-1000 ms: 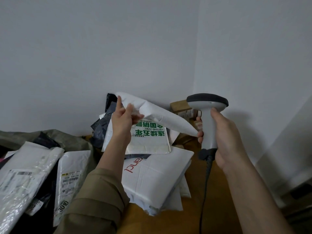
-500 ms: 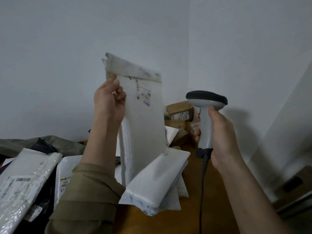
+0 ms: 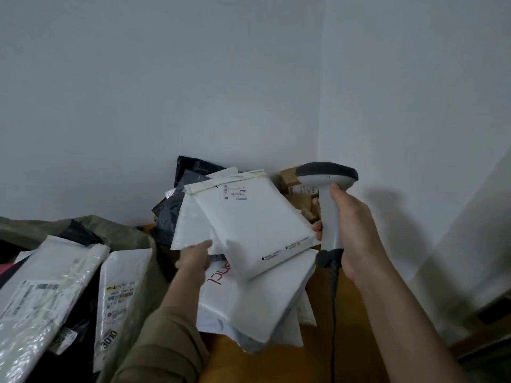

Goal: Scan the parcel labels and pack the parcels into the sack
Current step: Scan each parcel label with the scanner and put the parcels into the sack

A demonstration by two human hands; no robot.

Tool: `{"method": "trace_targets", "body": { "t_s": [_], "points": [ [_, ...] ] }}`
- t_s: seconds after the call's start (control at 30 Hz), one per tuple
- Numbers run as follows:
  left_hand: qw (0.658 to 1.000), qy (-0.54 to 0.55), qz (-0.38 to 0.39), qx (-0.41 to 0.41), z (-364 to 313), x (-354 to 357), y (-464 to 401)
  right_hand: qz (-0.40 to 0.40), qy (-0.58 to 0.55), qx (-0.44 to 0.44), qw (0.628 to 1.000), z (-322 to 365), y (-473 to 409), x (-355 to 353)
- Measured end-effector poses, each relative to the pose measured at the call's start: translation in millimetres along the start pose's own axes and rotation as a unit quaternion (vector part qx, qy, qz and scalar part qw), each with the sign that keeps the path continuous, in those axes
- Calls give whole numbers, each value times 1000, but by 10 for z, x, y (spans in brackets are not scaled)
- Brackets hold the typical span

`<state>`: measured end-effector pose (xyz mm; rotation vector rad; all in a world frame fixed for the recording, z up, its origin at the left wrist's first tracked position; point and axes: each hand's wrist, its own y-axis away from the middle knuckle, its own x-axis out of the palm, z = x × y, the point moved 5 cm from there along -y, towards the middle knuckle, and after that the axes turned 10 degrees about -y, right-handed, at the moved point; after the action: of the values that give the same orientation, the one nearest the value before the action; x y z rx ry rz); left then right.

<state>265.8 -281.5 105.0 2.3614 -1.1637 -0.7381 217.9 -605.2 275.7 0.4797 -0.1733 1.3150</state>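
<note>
head | left hand (image 3: 193, 258) grips parcel (image 3: 254, 225) edge – label up; right hand (image 3: 351, 225) grips scanner (image 3: 329, 200) beside it

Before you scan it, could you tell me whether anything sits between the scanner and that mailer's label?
Nothing visible does: the label faces up near the mailer's far edge, uncovered, with the scanner just to its right.
</note>
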Motion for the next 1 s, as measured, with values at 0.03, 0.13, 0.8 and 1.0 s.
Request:
{"method": "trace_targets", "body": {
  "t_s": [0.03, 0.13, 0.8, 1.0],
  "points": [
    [999, -3, 36, -23, 171, 105, 0, 4, 8, 2, 1000, -17, -4, 31],
    [987, 26, 150, -50, 493, 462, 127, 15, 13, 2, 1000, -64, -17, 125],
    [988, -29, 135, -68, 780, 899, -31, 18, 61, 37, 997, -219, -250, 123],
    [987, -13, 121, -103, 905, 868, -62, 40, 63, 45, 996, -222, -231, 120]
  ]
}}
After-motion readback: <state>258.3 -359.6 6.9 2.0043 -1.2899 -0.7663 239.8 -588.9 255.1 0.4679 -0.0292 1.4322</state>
